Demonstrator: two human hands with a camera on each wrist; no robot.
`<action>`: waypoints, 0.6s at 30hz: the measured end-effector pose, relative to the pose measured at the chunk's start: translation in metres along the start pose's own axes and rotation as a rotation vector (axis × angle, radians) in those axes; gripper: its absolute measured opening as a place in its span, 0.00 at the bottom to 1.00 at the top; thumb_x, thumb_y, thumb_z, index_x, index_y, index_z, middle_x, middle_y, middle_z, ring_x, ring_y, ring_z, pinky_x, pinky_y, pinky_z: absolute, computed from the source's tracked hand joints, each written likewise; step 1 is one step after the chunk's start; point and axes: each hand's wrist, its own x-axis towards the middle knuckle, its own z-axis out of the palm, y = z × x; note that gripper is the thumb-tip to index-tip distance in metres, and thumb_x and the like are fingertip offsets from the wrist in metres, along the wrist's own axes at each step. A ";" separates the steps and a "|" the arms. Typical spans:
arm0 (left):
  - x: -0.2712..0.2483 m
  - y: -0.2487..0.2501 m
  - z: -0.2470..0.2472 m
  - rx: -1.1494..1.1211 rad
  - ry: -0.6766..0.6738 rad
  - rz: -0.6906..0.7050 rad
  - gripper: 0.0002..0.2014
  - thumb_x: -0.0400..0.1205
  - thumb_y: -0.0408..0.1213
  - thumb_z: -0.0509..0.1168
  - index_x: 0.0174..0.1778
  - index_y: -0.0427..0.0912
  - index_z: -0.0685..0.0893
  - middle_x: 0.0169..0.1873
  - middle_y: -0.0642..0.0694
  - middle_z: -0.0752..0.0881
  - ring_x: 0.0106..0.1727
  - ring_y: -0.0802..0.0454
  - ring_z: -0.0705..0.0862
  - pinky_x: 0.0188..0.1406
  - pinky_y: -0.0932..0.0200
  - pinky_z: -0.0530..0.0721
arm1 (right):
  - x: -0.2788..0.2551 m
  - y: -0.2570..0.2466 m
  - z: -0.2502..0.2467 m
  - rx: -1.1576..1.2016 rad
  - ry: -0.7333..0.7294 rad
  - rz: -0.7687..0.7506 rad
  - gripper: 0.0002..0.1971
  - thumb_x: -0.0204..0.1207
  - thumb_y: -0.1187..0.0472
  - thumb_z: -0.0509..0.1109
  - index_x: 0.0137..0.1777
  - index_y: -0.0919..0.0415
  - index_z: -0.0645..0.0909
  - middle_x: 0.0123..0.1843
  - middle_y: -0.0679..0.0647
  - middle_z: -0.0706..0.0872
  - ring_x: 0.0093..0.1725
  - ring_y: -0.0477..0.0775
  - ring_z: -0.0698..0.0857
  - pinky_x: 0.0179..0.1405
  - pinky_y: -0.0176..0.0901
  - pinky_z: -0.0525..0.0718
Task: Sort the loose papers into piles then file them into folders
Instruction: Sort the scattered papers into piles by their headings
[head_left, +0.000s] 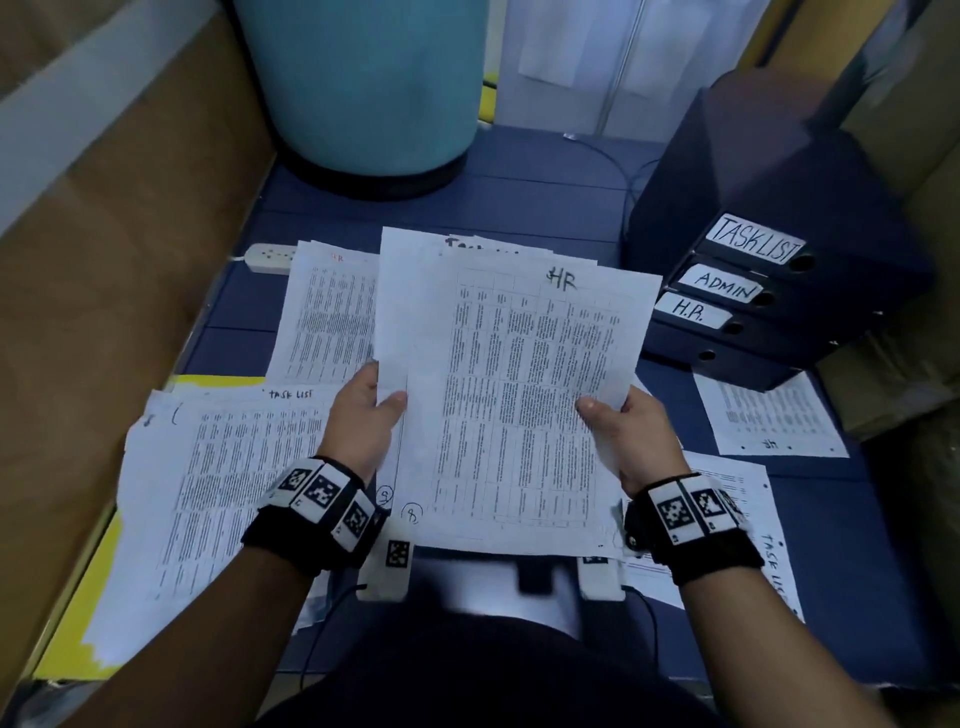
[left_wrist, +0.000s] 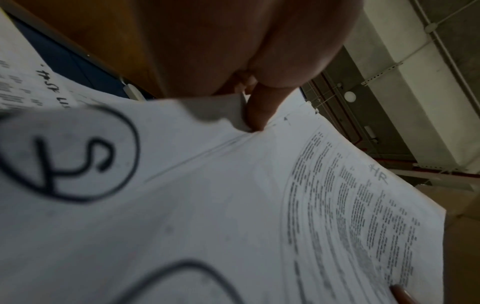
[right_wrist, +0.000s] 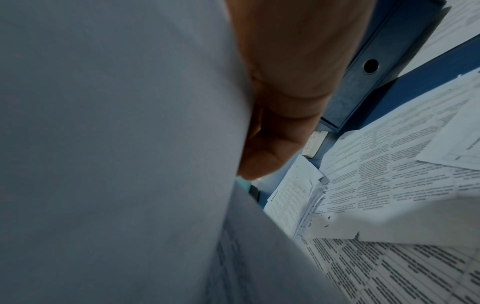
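Observation:
Both hands hold a fanned stack of printed papers (head_left: 519, 395) above the blue table. The top sheet (left_wrist: 337, 205) is marked "HR" by hand. My left hand (head_left: 371, 402) pinches the stack's left edge, thumb (left_wrist: 257, 107) on top. At the right edge my right hand (head_left: 615, 421) grips the top sheet, its fingers (right_wrist: 275, 131) behind the paper (right_wrist: 116, 144). Sorted piles lie below: an HR pile (head_left: 327, 312) at the back left, a "TASK LIST" pile (head_left: 223, 478) at the left, and more sheets (head_left: 769, 415) at the right.
Several dark ring binders (head_left: 737, 296) lie stacked at the right, labelled TASK LIST, ADMIN and H.R. A teal drum (head_left: 363, 88) stands at the back. A white power strip (head_left: 267, 258) lies behind the piles. Brown cardboard walls (head_left: 119, 234) close in both sides.

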 end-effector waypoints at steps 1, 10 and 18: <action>0.001 -0.001 -0.002 0.030 0.005 -0.009 0.19 0.84 0.26 0.60 0.71 0.43 0.76 0.62 0.48 0.85 0.62 0.50 0.84 0.66 0.45 0.81 | 0.001 0.002 0.001 0.010 -0.003 0.007 0.11 0.81 0.74 0.66 0.54 0.58 0.83 0.54 0.51 0.89 0.56 0.49 0.87 0.60 0.44 0.80; 0.016 -0.041 -0.098 0.507 0.299 -0.118 0.18 0.82 0.31 0.63 0.70 0.35 0.76 0.66 0.36 0.81 0.66 0.36 0.79 0.66 0.45 0.76 | 0.006 0.002 -0.009 0.033 0.063 -0.006 0.11 0.83 0.72 0.64 0.59 0.59 0.82 0.48 0.45 0.90 0.44 0.38 0.90 0.37 0.28 0.84; -0.017 -0.109 -0.188 0.648 0.493 -0.369 0.16 0.78 0.25 0.65 0.62 0.30 0.78 0.55 0.28 0.83 0.54 0.30 0.81 0.50 0.43 0.78 | 0.010 0.013 0.013 -0.032 0.004 0.029 0.10 0.82 0.70 0.66 0.54 0.54 0.84 0.53 0.47 0.90 0.53 0.46 0.89 0.55 0.44 0.83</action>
